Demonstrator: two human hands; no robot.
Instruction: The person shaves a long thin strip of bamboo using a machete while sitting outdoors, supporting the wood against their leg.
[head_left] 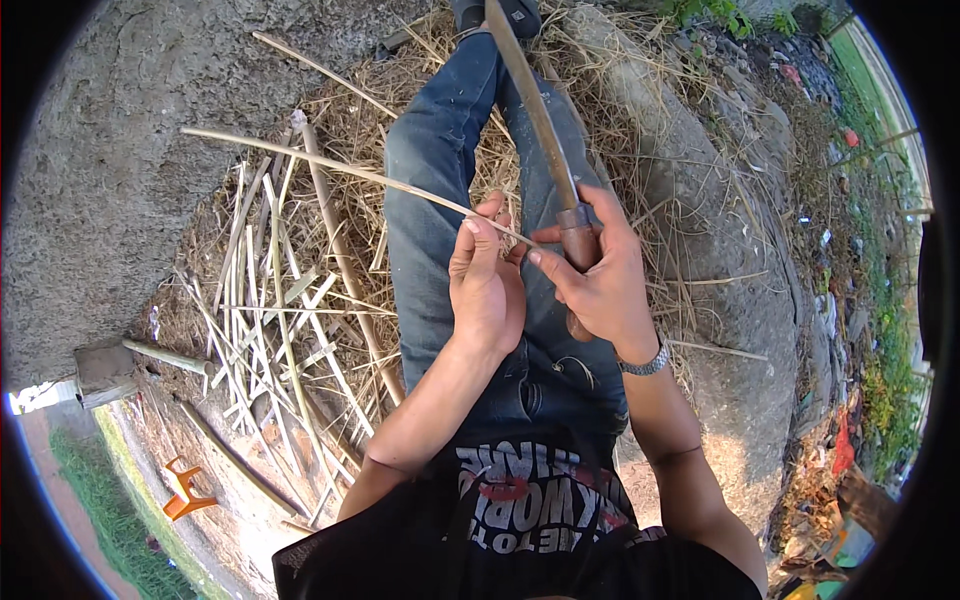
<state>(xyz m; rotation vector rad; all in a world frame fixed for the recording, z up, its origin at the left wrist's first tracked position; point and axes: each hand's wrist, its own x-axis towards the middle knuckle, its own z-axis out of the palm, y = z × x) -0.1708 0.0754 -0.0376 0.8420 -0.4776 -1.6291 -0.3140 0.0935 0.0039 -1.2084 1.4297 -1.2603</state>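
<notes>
We pinch a thin strip in our left hand over our jeans; our right hand grips a knife touching it. Left of the jeans: cut strips, straw, an orange piece.

I see my own body from above: a black short-sleeved T-shirt with white and red lettering across the chest, and blue denim jeans dusted with pale flecks. A silver metal wristband circles my right wrist. Both forearms are bare. A dark shoe shows at the far end.
</notes>
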